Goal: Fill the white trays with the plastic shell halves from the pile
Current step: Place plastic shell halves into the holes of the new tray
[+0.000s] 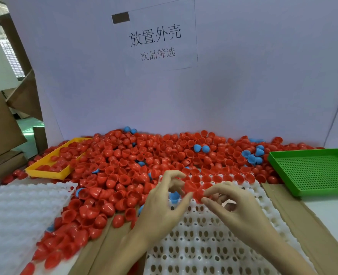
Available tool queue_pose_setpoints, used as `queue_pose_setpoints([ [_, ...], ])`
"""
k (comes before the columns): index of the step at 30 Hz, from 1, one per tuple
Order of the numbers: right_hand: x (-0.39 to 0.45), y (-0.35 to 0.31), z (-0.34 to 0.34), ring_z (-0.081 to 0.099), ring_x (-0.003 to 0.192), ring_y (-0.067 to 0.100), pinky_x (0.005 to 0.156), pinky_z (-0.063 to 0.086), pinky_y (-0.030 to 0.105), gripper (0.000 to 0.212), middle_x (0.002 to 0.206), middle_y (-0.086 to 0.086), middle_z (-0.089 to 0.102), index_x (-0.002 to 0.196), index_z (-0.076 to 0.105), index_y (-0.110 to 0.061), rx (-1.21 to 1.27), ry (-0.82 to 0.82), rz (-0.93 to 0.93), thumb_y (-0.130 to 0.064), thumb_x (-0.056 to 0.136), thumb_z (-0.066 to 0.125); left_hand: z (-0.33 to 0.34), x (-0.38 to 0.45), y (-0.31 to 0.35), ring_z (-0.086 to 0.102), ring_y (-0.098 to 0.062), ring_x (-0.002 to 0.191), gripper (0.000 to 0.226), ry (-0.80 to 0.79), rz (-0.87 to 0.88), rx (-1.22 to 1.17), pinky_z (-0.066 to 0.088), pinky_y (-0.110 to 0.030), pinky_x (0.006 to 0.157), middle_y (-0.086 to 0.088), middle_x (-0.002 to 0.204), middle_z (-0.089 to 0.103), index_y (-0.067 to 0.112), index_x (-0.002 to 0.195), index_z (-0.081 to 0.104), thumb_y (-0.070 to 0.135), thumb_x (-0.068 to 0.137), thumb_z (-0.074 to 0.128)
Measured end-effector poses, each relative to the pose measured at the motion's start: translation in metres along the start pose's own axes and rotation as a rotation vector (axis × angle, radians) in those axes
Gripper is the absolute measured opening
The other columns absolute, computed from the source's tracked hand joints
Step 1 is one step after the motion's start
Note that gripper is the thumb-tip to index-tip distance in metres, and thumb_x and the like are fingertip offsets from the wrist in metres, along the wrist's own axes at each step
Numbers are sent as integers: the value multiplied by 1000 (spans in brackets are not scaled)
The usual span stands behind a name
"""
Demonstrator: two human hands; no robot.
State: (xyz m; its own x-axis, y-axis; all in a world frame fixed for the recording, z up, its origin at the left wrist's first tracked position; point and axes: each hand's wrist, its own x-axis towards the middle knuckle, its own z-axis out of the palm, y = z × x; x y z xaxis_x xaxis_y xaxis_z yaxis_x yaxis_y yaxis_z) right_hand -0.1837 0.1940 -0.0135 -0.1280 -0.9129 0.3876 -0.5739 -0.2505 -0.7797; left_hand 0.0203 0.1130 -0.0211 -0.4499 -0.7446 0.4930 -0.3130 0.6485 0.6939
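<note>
A pale lavender partition board [243, 86] is stood upright behind the work surface, w/ a white paper sign [158, 38] taped to it, black Chinese characters printed on. Brown cardboard panels [3, 120] are leaned at left. A window w/ blinds [9, 54] is seen top left, daylight coming thru. Flattened cardboard [295, 221] is laid over the tabletop at the bottom.

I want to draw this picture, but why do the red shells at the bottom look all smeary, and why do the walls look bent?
Head view: the red shells at lower left are smeared by blur; those farther back look sharper. The wide lens bends straight lines near the picture's sides, like the green tray and the backboard. Light is soft, with no harsh glare.
</note>
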Motion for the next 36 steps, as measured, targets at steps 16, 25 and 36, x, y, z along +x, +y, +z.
queue_pose_setpoints([
  [16,13,37,-27,64,82,-8,66,48,8,17,92,-16,63,79,68,-43,-330,155,140,-37,86,82,6,3,-14,51,-6,119,6,-180,91,237,40,-20,104,24,111,53,34,106,65,39,103,63],
  [25,9,31,-28,61,91,-5,75,46,9,12,107,-22,57,101,75,-45,-345,34,114,-37,92,77,11,1,-17,48,-4,118,9,-193,129,272,39,-22,105,23,112,55,29,106,69,35,102,65],
  [36,12,41,-24,56,97,-1,80,40,5,20,116,-20,54,115,79,-28,-558,-87,14,-29,102,64,11,-1,-21,47,-3,117,13,-196,154,299,38,-21,105,23,110,55,27,105,70,36,103,61],
])
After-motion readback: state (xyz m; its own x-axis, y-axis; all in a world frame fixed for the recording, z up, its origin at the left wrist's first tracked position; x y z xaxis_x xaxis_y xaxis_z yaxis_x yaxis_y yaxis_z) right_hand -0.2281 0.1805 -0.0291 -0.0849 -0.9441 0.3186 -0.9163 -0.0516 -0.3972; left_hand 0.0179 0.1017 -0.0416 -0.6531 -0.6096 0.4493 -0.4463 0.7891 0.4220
